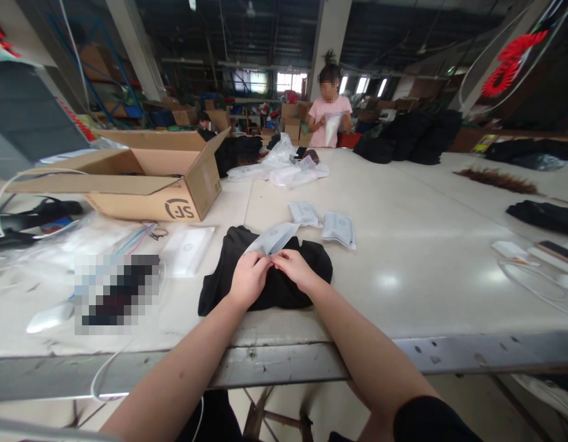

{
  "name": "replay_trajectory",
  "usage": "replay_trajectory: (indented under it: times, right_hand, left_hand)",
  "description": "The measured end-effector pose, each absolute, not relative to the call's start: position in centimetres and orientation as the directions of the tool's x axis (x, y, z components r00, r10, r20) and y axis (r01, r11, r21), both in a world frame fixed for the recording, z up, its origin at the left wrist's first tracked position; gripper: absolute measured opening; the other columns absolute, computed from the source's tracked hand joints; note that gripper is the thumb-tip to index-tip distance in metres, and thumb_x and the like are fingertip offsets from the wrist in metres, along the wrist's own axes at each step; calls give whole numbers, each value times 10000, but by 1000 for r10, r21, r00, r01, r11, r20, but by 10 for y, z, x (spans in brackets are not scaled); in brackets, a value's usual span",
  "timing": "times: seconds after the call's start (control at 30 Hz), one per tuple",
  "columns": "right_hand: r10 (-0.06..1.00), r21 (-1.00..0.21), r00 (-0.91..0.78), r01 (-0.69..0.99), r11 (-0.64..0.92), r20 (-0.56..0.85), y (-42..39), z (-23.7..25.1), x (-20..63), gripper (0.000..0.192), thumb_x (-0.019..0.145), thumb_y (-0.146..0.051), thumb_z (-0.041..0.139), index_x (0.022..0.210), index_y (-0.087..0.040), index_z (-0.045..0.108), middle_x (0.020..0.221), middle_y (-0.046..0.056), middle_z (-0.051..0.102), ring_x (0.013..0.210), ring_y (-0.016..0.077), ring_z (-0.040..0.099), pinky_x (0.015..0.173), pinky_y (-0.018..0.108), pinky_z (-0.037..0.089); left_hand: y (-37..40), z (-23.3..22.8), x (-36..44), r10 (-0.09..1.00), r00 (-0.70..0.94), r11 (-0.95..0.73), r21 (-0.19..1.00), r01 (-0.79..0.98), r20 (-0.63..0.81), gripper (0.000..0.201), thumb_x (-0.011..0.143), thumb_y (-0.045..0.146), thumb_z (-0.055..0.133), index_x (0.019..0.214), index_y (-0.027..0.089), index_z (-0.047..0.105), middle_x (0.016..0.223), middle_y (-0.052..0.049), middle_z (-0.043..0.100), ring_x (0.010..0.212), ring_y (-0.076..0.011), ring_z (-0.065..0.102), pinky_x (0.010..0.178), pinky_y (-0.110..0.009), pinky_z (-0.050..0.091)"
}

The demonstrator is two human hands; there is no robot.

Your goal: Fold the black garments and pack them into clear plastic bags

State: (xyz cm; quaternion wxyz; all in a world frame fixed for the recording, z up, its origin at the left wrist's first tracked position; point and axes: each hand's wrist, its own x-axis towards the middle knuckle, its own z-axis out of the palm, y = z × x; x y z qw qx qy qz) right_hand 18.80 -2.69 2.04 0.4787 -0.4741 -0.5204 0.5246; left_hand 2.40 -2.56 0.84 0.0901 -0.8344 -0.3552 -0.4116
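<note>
Hands: left hand (pixel 249 277) and right hand (pixel 293 267) pinching small plastic pouch (pixel 273 238) by its mouth, above black garment (pixel 265 270) near table (pixel 403 270) front edge.

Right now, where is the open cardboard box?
In the head view the cardboard box sits on the table, far left of the black garment under both hands, flaps open.

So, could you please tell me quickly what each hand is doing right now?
Left hand: closed, pinching the plastic bag.
Right hand: closed, pinching the same bag's edge.
</note>
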Motion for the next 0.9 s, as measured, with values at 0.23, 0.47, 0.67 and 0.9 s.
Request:
replay_trajectory:
  times: [0.23, 0.47, 0.67, 0.9]
  right_hand:
    - [950, -953, 211, -248, -175, -230, -17, 28, 204, 193, 686, -323, 687, 646, -178, 565, 607, -22, 555, 464, 55, 367, 406, 199, 219]
    - [885, -941, 403, -323, -98, -231, -1, 22, 252, 176, 711, -353, 643, 712, -216, 532, 596, -36, 565, 435, 65, 381, 390, 193, 304]
    - [910, -962, 373, -261, -85, -182, -1, 16, 244, 215, 717, -378, 644, 680, -221, 502, 575, -49, 525, 420, 69, 377, 377, 204, 267]
    - [883, -975, 446, 216, 52, 146, -14, 22, 231, 394, 840, -489, 594, 578, -238, 442, 534, -31, 486, 488, 121, 417, 480, 262, 314]
  left_hand:
    - [-30, 12, 20, 522, 401, -765, 204, 611, 753, 165, 978, 213, 481, 905, 199, 628, 918, -72, 654, 894, -215, 590, 791, -364, 459]
    - [-40, 19, 7, 596, 261, -732, 380, 565, 759, 158, 978, 263, 475, 876, 219, 587, 916, -82, 619, 896, -220, 577, 821, -389, 496]
    - [-38, 18, 9, 596, 229, -740, 415, 530, 770, 122, 974, 261, 505, 881, 215, 569, 907, -63, 606, 895, -201, 577, 834, -366, 509]
    - [-39, 16, 20, 598, 327, -766, 401, 502, 732, 109, 972, 266, 525, 903, 214, 590, 914, -60, 616, 912, -196, 597, 844, -353, 520]
